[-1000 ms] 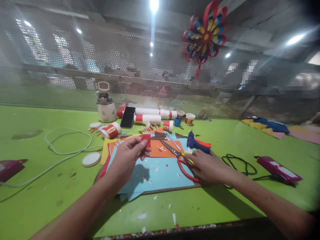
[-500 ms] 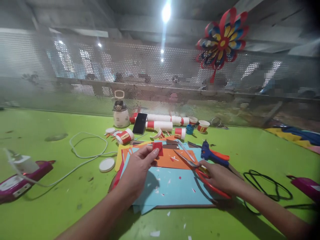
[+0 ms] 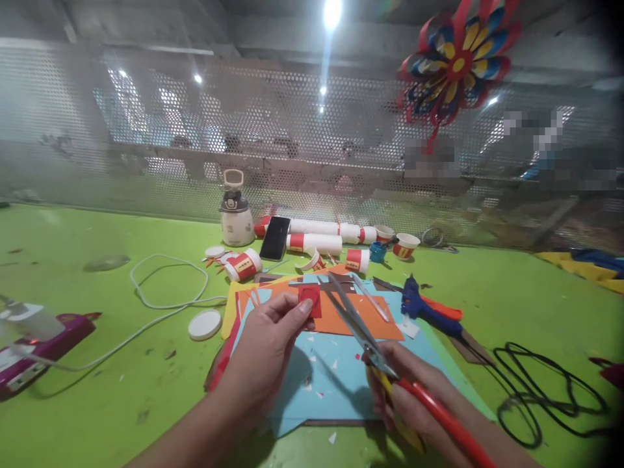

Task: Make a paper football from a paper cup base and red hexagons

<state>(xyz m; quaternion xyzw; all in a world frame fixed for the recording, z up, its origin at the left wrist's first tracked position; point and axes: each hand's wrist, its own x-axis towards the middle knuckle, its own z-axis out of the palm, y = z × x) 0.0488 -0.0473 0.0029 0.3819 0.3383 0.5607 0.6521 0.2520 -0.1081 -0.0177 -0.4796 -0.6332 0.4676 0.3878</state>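
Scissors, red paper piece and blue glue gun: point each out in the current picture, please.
Scissors (image 3: 374,355): head view, on the metal where the blades cross.
Red paper piece (image 3: 312,293): head view, on its face above the thumb.
Blue glue gun (image 3: 415,307): head view, on its blue body.

One pair of scissors (image 3: 373,351), one red square (image 3: 312,295), one glue gun (image 3: 421,312), one phone (image 3: 275,239), one bottle (image 3: 237,226), one blue pot (image 3: 377,252) and one flower (image 3: 459,65) are seen; at least two lids (image 3: 205,325) and at least five cups (image 3: 406,246) can be counted
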